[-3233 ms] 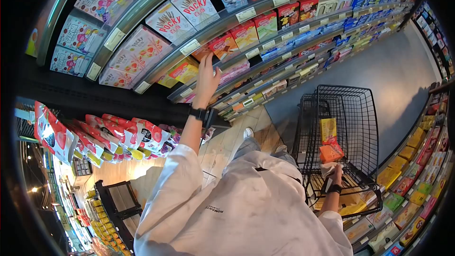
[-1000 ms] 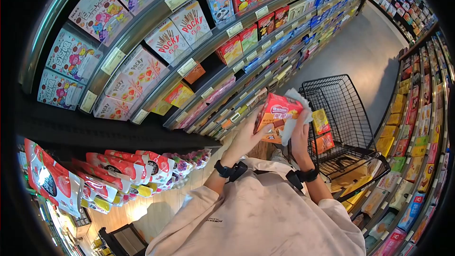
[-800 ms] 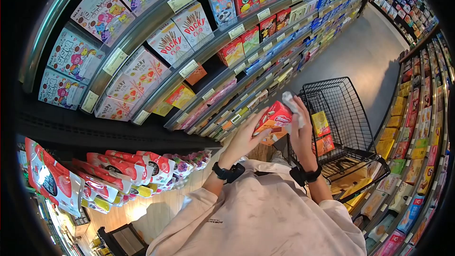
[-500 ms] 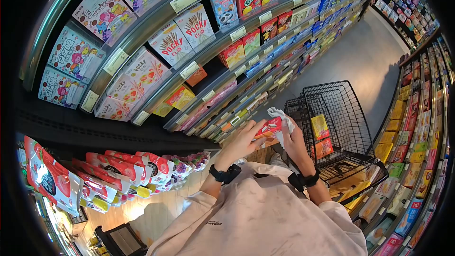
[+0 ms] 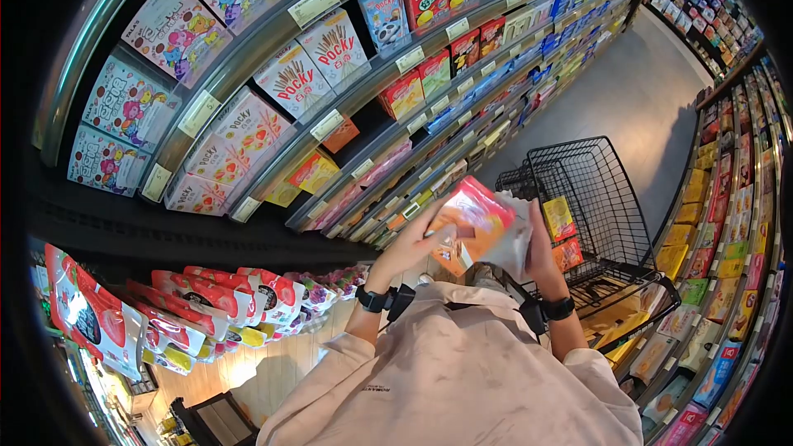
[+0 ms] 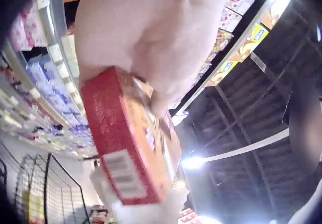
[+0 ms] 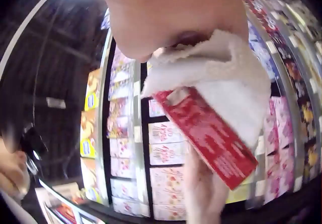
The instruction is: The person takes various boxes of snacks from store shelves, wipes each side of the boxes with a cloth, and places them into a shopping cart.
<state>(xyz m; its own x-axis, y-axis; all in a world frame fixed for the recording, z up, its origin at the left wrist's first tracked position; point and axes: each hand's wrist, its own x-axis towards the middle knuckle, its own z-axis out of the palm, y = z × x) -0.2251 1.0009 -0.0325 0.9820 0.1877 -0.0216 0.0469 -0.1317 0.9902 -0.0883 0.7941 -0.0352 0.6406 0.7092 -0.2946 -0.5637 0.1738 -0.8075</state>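
Observation:
A red and orange box (image 5: 469, 227) is held up in front of the chest by my left hand (image 5: 406, 249), thumb on its printed face. In the left wrist view the left hand (image 6: 151, 38) grips the box (image 6: 136, 138) from above, its red side and white label showing. My right hand (image 5: 541, 256) holds a white cloth (image 5: 516, 235) at the box's other side. The right wrist view shows the cloth (image 7: 216, 78) bunched under the right hand (image 7: 176, 18), touching the red narrow side of the box (image 7: 206, 136).
A black wire cart (image 5: 591, 190) stands just right of the hands, with a yellow pack (image 5: 559, 217) and an orange pack (image 5: 567, 254) inside. Shelves of boxed snacks (image 5: 297, 83) run along the left; more shelves (image 5: 719, 281) line the right. Red-and-white bags (image 5: 95, 310) hang at lower left.
Since the reach to the shelf, the left hand has brought a box to the chest, and the right hand has left the cart with the cloth. Most recently the box has turned, showing its broad face.

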